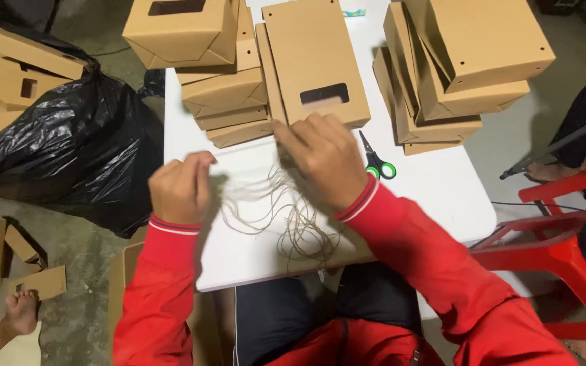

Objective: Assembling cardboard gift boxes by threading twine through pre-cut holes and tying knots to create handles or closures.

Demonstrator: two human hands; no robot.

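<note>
A loose bundle of thin tan strings [286,217] lies on the white table [435,183] in front of me. My left hand [181,186] is closed near the table's left edge, pinching what looks like one string end. My right hand [323,159] reaches forward with fingers closed over the top of the strings, just below a flat brown cardboard box with a cut-out window [317,61]. Both arms wear red sleeves with striped cuffs.
Stacks of brown cardboard boxes [225,88] [456,68] stand at the back of the table. Green-handled scissors [376,161] lie right of my right hand. A black plastic bag [76,149] and cardboard scraps sit on the left floor, a red stool [564,244] on the right, and another person's foot [22,312] at the lower left.
</note>
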